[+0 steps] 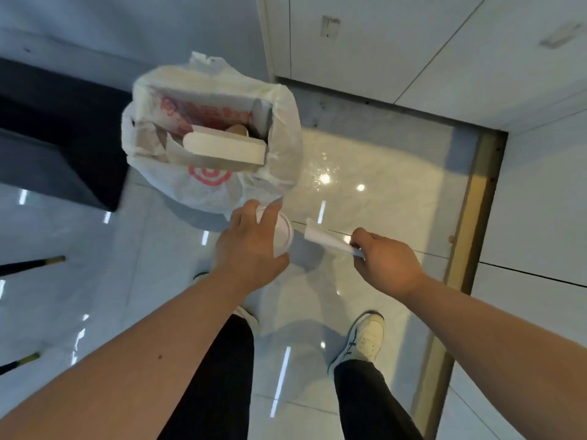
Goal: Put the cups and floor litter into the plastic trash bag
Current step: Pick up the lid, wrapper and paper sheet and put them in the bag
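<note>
A white plastic trash bag with red print stands open on the floor ahead, holding a flat white box and cardboard. My left hand grips a clear plastic cup from above, just in front of the bag's near edge. My right hand pinches a folded white paper piece, which points toward the cup. Both hands hover above the floor.
A dark block of furniture sits left of the bag. White cabinet panels and a brass floor strip lie to the right. My feet stand on glossy tiles. Two dark poles jut in at left.
</note>
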